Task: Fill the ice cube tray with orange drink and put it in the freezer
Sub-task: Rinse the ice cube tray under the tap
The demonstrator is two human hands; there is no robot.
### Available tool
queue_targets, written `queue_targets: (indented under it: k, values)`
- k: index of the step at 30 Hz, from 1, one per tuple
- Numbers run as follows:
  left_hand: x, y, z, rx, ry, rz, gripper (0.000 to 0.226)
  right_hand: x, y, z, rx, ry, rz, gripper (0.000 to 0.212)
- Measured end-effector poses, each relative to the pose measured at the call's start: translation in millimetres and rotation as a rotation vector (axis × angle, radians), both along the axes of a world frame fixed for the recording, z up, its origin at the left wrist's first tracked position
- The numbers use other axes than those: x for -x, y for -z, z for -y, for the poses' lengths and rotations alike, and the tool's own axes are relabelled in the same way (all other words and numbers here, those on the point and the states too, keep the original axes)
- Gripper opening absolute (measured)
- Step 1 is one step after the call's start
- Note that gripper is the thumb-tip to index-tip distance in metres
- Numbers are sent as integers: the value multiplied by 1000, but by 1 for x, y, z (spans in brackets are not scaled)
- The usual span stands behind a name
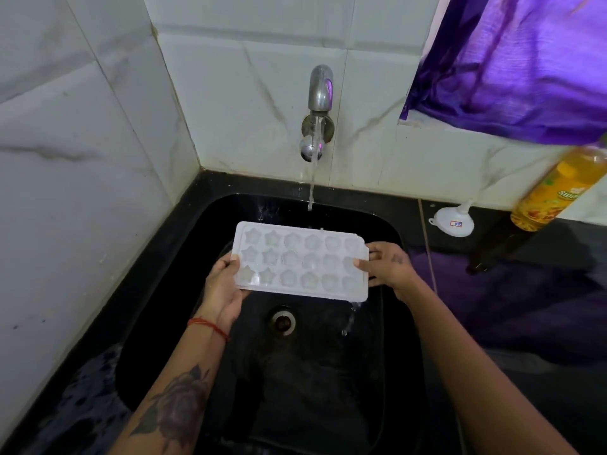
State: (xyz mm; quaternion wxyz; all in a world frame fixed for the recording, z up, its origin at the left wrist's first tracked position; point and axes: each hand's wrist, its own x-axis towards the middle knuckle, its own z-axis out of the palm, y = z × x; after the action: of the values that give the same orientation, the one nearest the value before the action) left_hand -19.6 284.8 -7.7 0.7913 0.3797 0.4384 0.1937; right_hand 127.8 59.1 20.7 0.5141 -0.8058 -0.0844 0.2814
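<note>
I hold the ice cube tray (300,261) over the black sink (387,323), my left hand (226,284) and right hand (387,266) each clamped on an end. It is pale, translucent, with star-shaped cells in three rows. The orange drink bottle (555,192) on the counter leans blurred, its top cut off.

Head view, steeply down over sink (387,231)

1. Your support surface is a black countertop (525,323) with a black sink (328,372) set into it.
2. Right of the sink, against the tiled wall: a white funnel (452,222) lying on the counter.
3. Further right of the sink: an orange drink bottle (551,195), standing.
</note>
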Motion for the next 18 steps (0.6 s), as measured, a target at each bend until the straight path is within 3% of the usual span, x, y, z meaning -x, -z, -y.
queue_targets:
  k: [3, 9, 14, 18]
  values:
    - [6, 4, 13, -23, 88, -70, 29, 5, -17, 7, 75, 83, 214, 28]
    - [17, 10, 38, -43, 310, -230, 37, 34, -70, 9, 209, 11, 575, 28]
    - [23, 2, 42, -24, 360, -156, 66, 57, -84, 12, 178, -19, 661, 28]
    - [24, -3, 44, -54, 344, -75, 68, 67, -89, 20, 136, -68, 765, 23]
